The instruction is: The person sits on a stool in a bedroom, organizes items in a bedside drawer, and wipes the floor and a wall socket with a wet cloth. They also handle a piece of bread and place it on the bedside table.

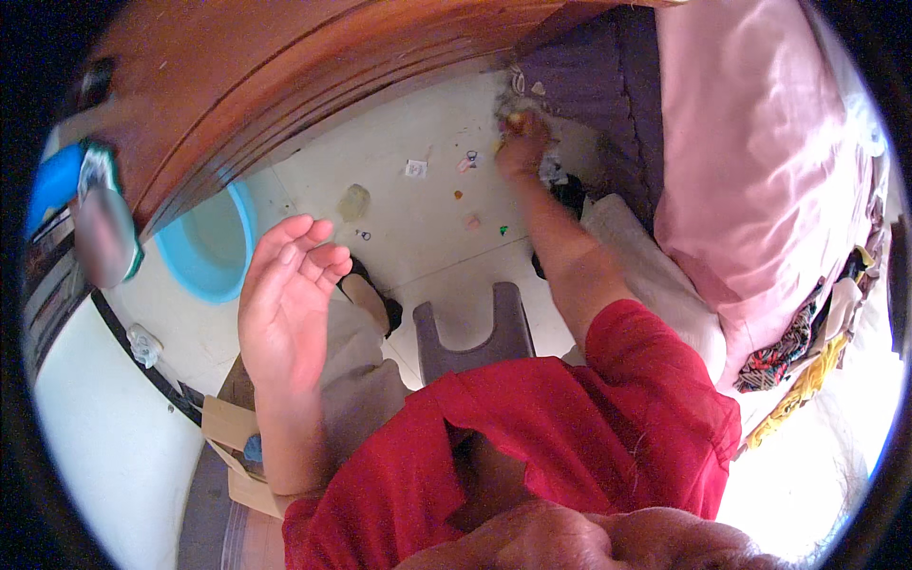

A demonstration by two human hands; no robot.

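My left hand (288, 306) is raised above my left knee, palm up and fingers loosely bent, with nothing in it. My right hand (524, 146) reaches down to the floor beside a dark purple bed cover (581, 78). Motion blurs it; a small yellowish thing (516, 120) shows at its fingers, but the grip is unclear. Grey and white crumpled litter (520, 85) lies just beyond it. Nearby on the tiled floor (427, 249) are a small white packet (416, 168), a pinkish scrap with a dark ring (467, 162), an orange bit (458, 194) and a green bit (504, 231).
A light blue basin (246, 239) stands at the left beneath a brown wooden furniture edge (299, 92). Between my legs is a grey plastic stool (474, 353). Pink satin bedding (741, 178) hangs at the right. An opened cardboard box (228, 420) sits by my left elbow.
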